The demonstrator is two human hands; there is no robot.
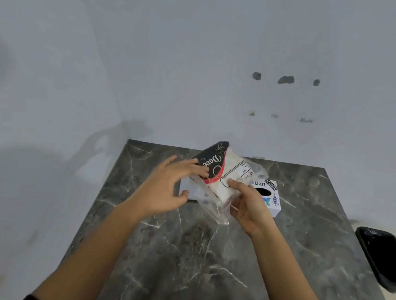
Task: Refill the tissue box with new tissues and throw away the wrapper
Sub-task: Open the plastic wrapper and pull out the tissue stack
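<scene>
Near the desk's (pixel 209 255) far edge, the right hand (pixel 250 205) pinches the tissue pack (pixel 223 174) above the tissue box (pixel 271 197), while the left hand (pixel 167 187), fingers spread, touches its wrapper (pixel 214 211) (loose, clear plastic). Tugging too hard could tear or spill tissues across the desk.
</scene>
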